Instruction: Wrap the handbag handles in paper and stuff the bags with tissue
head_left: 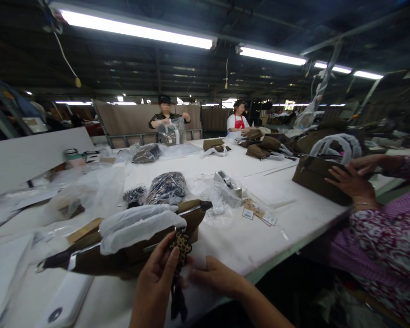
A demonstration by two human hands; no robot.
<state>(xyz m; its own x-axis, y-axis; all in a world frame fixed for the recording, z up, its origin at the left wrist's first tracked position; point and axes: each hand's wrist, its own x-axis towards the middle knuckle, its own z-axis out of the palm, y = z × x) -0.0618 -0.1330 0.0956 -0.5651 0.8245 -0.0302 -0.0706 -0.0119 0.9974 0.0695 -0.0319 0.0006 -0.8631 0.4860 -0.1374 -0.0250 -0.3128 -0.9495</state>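
A brown handbag [126,262] lies in front of me, its handles [140,228] wrapped in white padding and its metal zip showing along the top. My left hand [160,273] pinches a leopard-print flower-shaped charm [181,246] hanging by the bag's near side. Dark tassel-like strips [178,303] dangle below the charm. Close on the right is my right hand [218,275], thumb raised apart from fingers that reach toward the charm. Its fingertips are slightly blurred, and whether they touch the strips I cannot tell.
Plastic-wrapped dark items [167,187], a clear plastic bag [222,209] and paper tags [258,212] lie beyond the bag. A white case [68,300] is at lower left. On the right, a co-worker's hands [353,182] rest on another brown handbag [317,177]. Two people work across the table.
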